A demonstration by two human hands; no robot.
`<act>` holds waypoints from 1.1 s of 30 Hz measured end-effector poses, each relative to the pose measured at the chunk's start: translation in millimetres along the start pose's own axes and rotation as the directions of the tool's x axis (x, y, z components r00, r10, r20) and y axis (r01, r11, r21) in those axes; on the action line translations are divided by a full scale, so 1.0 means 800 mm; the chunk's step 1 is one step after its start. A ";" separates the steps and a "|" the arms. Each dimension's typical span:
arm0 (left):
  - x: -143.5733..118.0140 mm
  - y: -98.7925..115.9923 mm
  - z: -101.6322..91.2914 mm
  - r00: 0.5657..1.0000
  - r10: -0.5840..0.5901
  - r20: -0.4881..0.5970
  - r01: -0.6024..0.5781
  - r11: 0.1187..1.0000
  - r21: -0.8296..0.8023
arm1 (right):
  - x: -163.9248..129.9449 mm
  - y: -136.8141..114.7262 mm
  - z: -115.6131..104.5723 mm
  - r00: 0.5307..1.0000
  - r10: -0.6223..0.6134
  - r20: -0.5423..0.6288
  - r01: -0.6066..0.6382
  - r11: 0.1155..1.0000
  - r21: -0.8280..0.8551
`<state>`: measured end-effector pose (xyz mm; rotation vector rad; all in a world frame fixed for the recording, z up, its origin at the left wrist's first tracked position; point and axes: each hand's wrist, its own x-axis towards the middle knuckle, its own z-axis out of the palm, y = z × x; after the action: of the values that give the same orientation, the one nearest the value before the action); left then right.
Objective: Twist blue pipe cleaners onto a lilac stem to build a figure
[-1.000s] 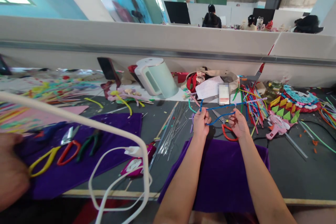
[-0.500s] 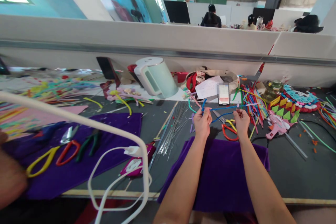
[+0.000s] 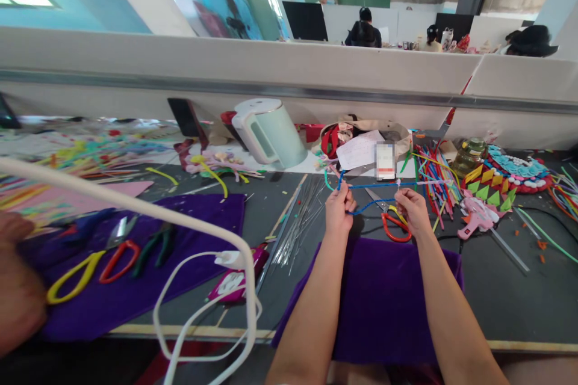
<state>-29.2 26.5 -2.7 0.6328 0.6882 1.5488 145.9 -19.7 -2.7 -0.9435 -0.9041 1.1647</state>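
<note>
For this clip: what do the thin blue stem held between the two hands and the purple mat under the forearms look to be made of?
The thin blue stem, pinched by the left hand and right hand, looks like a fuzzy pipe cleaner, probably wire inside: it keeps sharp bends. The purple mat looks like soft matte cloth, perhaps felt or velvet; it shows no shine and a limp, slightly wavy edge.
</note>
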 end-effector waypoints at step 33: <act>-0.027 -0.001 0.024 0.870 0.486 -0.082 -0.405 0.800 0.442 | 0.006 0.024 0.000 0.973 -0.101 -0.207 0.021 0.934 -0.358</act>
<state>-12.6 6.1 9.3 1.0304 1.0892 1.9401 140.6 -12.1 -20.0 -1.3012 -0.9698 0.8339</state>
